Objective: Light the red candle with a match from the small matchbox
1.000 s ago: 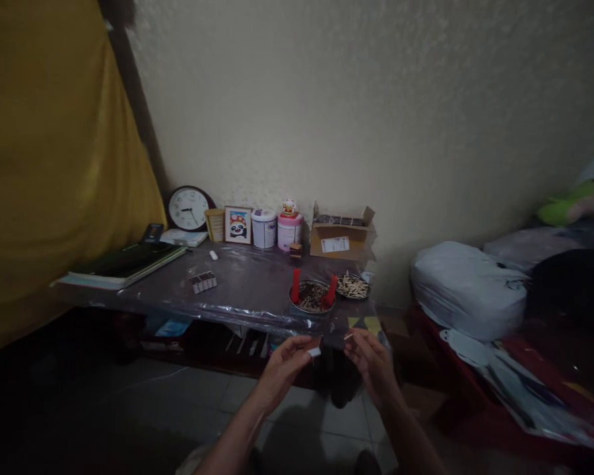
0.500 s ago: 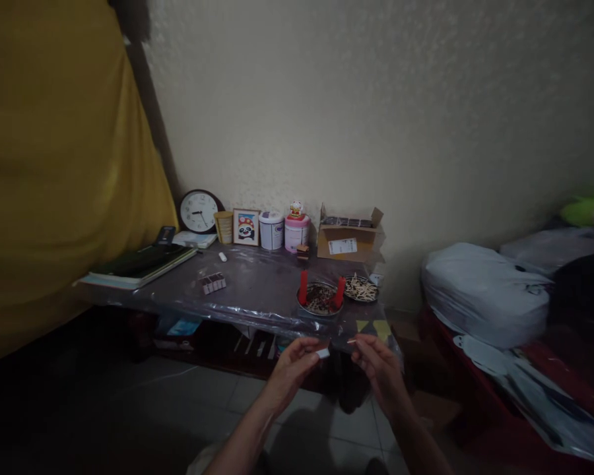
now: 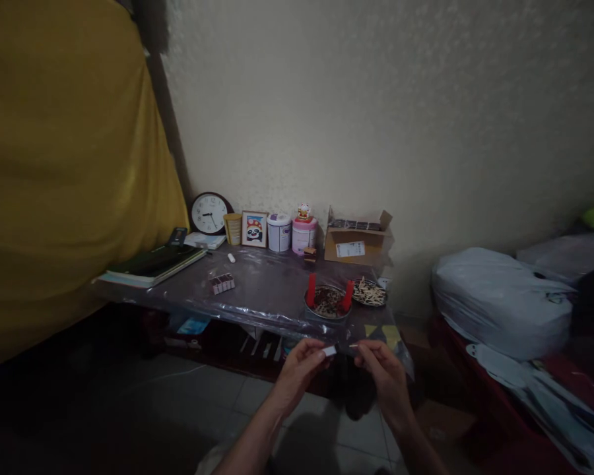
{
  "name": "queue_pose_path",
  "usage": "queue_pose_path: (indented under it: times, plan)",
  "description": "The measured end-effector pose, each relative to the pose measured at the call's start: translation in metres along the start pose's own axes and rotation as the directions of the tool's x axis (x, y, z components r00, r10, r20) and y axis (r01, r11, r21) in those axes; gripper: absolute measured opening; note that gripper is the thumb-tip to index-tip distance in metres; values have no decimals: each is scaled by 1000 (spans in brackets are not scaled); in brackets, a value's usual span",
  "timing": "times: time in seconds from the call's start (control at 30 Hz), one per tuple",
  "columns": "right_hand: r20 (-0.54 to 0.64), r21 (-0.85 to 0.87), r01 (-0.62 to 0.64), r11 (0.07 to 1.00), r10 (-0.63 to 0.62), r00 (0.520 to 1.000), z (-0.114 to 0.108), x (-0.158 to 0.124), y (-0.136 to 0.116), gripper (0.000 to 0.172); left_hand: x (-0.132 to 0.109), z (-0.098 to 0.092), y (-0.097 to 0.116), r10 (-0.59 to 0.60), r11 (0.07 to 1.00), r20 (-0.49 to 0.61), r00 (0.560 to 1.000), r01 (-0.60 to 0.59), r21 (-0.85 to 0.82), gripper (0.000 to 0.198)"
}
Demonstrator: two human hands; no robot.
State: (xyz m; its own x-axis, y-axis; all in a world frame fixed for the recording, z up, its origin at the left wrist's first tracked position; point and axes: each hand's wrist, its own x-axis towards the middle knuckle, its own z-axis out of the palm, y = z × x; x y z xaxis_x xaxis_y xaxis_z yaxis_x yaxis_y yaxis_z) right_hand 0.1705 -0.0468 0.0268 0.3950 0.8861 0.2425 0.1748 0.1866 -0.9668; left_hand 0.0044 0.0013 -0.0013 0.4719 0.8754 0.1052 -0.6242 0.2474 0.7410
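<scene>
My left hand [image 3: 304, 361] is closed around a small matchbox [image 3: 329, 351], its pale side showing past the thumb. A short gap to the right, my right hand [image 3: 381, 361] pinches a thin matchstick [image 3: 353, 346] that points toward the box. Both hands are in the air in front of the table's near edge. Beyond them sits a round tin [image 3: 327, 314] of dark burnt bits with two red candles [image 3: 311, 290] upright at its sides. Next to it a second dish holds several pale matchsticks [image 3: 369, 290].
On the dark plastic-covered table [image 3: 267, 284] stand a clock [image 3: 209, 213], a panda picture [image 3: 254, 229], two canisters [image 3: 279, 233] and an open cardboard box [image 3: 351, 249]. A row of matchboxes [image 3: 222, 284] lies left of the middle. White bags [image 3: 499, 297] are piled at right.
The view has shifted slightly, so the table appears further right. My hands stay close together, with the matchbox and matchstick still held; the gap between them looks a little smaller.
</scene>
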Motion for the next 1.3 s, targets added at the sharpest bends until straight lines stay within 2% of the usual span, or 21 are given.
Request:
queue_pose_path:
  times: [0.17,0.37,0.57,0.73,1.07,1.3]
  plan:
    - [-19,-132,115,984,-119,993,6,-2,-5,24,0,1,0,7,1000,-19,1000,-6,29,17]
    - [-5,-141,222,965,-225,974,17,-5,2,21,2,2,0,4,999,-51,999,-2,39,19]
    - [101,-213,420,882,-408,908,20,-4,10,14,1,4,4,19,999,-73,997,-16,37,18]
    - [143,-266,536,801,-517,844,19,-3,11,11,2,6,4,22,1000,-82,996,-21,13,19]
    - [144,-292,618,730,-606,782,15,-3,11,13,3,11,2,41,999,-97,994,-38,24,18]
    - [143,-319,629,708,-620,771,14,-3,12,16,3,13,1,50,998,-102,993,-46,40,20]
